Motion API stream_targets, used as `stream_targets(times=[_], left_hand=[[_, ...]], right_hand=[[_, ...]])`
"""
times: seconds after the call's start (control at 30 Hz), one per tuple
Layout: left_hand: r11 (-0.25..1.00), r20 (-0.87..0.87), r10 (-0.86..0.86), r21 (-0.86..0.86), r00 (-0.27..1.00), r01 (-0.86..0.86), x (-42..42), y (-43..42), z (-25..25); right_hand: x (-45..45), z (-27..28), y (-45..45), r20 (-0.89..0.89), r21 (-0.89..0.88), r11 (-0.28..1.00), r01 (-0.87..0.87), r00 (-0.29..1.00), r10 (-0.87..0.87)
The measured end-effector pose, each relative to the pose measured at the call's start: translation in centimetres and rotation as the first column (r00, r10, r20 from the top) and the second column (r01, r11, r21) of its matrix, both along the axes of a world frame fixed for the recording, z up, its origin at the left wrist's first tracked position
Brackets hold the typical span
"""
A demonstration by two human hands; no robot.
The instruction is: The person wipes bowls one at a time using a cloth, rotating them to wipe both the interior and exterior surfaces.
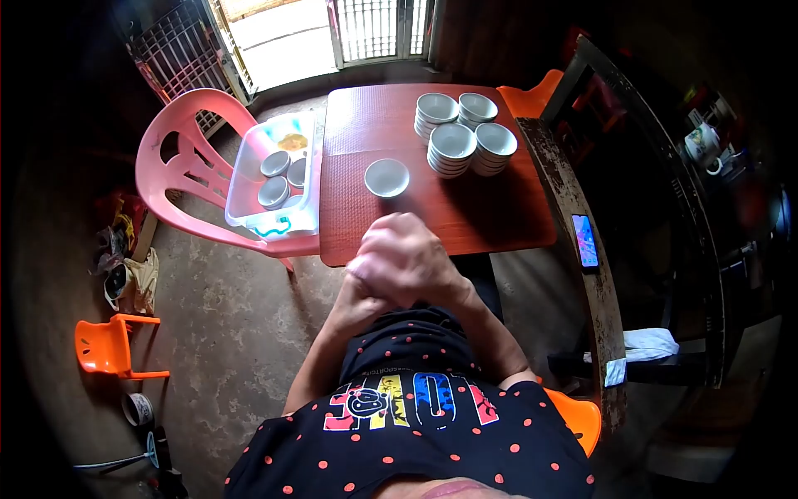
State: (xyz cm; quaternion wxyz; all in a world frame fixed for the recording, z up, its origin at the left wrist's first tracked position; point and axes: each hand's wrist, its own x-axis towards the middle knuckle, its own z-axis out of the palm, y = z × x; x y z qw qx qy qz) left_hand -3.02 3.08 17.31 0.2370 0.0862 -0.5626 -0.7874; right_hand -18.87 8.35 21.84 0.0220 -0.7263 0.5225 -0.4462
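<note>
My left hand (364, 284) and my right hand (409, 248) are clasped together in front of my body, just off the table's near edge. Both are closed, with the right fingers folded over the left hand. Slight blur and the overlap hide whatever might lie between them. A single white bowl (387, 178) stands upright on the reddish-brown table (349, 229), a short way beyond my hands and apart from them. Toward the far right of the table, several stacks of similar bowls (454, 143) stand close together.
A clear plastic bin (237, 208) holding several bowls rests on a pink chair (151, 158) left of the table. On the right, a phone (585, 241) lies on a worn wooden beam (605, 320). Orange chairs (104, 348) and an open doorway (287, 41) surround the area.
</note>
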Motion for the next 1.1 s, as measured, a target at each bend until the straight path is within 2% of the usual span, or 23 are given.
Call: stream_targets(times=[0.03,0.07,0.13,0.17,0.2,0.27,0.33,0.37,0.4,0.43,0.47,0.5,0.57,0.6,0.63,0.7,0.73,0.83,0.87,0.9,0.97,1.0,1.1], left_hand=[[0.997,0.014,0.081,-0.018,0.997,-0.081,-0.3,0.3,1.1],[0.997,0.015,0.07,-0.032,0.997,-0.07,-0.1,0.2,1.5],[0.998,0.05,0.031,-0.051,0.998,-0.028,0.4,0.0,1.5],[0.998,0.078,0.011,-0.058,0.997,-0.006,0.5,-0.2,1.2],[0.998,0.106,-0.007,-0.065,0.994,0.014,0.5,-0.3,1.0],[0.995,0.05,-0.012,-0.103,0.999,0.017,0.4,-0.5,0.7],[0.997,0.037,-0.033,-0.065,0.999,0.036,0.4,-0.5,1.3],[0.993,0.127,-0.104,-0.046,0.987,0.11,0.8,-1.0,1.2],[0.991,0.018,-0.107,0.086,0.994,0.105,0.9,-0.5,1.0],[0.971,-0.092,-0.095,0.213,0.991,0.113,0.8,-0.1,0.7],[0.978,-0.144,-0.079,0.183,0.986,0.105,0.8,-0.4,0.0],[0.979,-0.086,-0.03,0.197,0.996,0.047,0.8,-0.1,-0.2],[0.93,-0.273,-0.066,0.331,0.96,0.158,0.4,-0.3,0.8],[0.927,-0.258,-0.022,0.356,0.966,0.117,0.5,-0.7,-0.9],[0.888,-0.261,0.021,0.449,0.965,0.102,0.5,-0.7,-0.4],[0.796,-0.269,0.148,0.603,0.952,0.047,0.0,-0.4,0.5],[0.753,-0.309,0.126,0.649,0.943,0.112,0.1,-0.9,0.0],[0.794,-0.317,0.004,0.578,0.948,0.19,0.4,-1.3,-0.8],[0.821,-0.307,-0.032,0.534,0.951,0.2,0.4,-1.0,0.1],[0.846,-0.308,-0.039,0.496,0.951,0.195,0.3,-0.7,0.4],[0.891,-0.304,-0.055,0.414,0.951,0.184,0.3,-0.1,0.5],[0.877,-0.306,-0.016,0.453,0.952,0.16,0.3,0.1,0.2],[0.86,-0.266,0.093,0.508,0.959,0.058,0.4,-0.5,0.4]], right_hand=[[1.3,1.4,0.6,-0.166,-0.03,0.996,0.086,0.982,-0.09],[1.6,1.9,0.6,-0.138,-0.053,0.994,0.091,0.986,-0.098],[0.1,0.0,0.0,0.066,0.015,0.999,-0.051,0.997,0.05],[-0.8,-0.7,-0.2,0.254,0.037,0.991,-0.126,0.961,0.112],[-1.2,-1.3,-0.1,0.811,0.199,0.904,-0.378,0.581,0.065],[-1.1,-3.3,0.0,0.696,-0.02,0.949,-0.314,0.677,0.239],[-1.2,-2.8,0.4,0.896,0.057,0.909,-0.413,0.423,0.136],[-0.8,-0.6,0.8,0.849,0.248,0.891,-0.381,0.528,-0.011],[-0.3,1.2,1.2,0.485,0.234,0.944,-0.231,0.869,0.092],[0.1,2.4,1.3,-0.012,0.139,0.985,-0.106,0.994,0.109],[0.7,2.6,1.4,-0.105,0.125,0.985,-0.115,0.986,0.129],[0.5,2.5,1.3,-0.004,0.116,0.979,-0.169,0.985,0.17],[-0.4,2.4,0.9,0.188,0.08,0.96,-0.269,0.95,0.25],[-0.8,1.9,0.7,0.099,-0.129,0.952,-0.276,0.952,0.29],[-0.1,0.2,1.3,0.274,-0.178,0.975,-0.134,0.945,0.18],[3.0,-3.6,1.7,0.456,-0.322,0.927,0.194,0.889,-0.027],[3.7,-4.0,1.9,0.376,-0.364,0.903,0.229,0.923,-0.082],[2.5,-3.1,2.1,0.311,-0.286,0.939,0.192,0.945,-0.099],[1.6,-1.0,2.1,0.276,-0.173,0.979,0.106,0.96,-0.054],[0.1,1.0,1.4,0.126,-0.121,0.987,-0.102,0.985,0.117],[-0.7,3.2,1.5,0.159,0.136,0.956,-0.261,0.958,0.239],[-1.0,3.1,1.2,0.174,0.132,0.941,-0.312,0.942,0.288],[0.4,-0.4,1.0,0.213,-0.266,0.963,-0.04,0.972,0.099]])
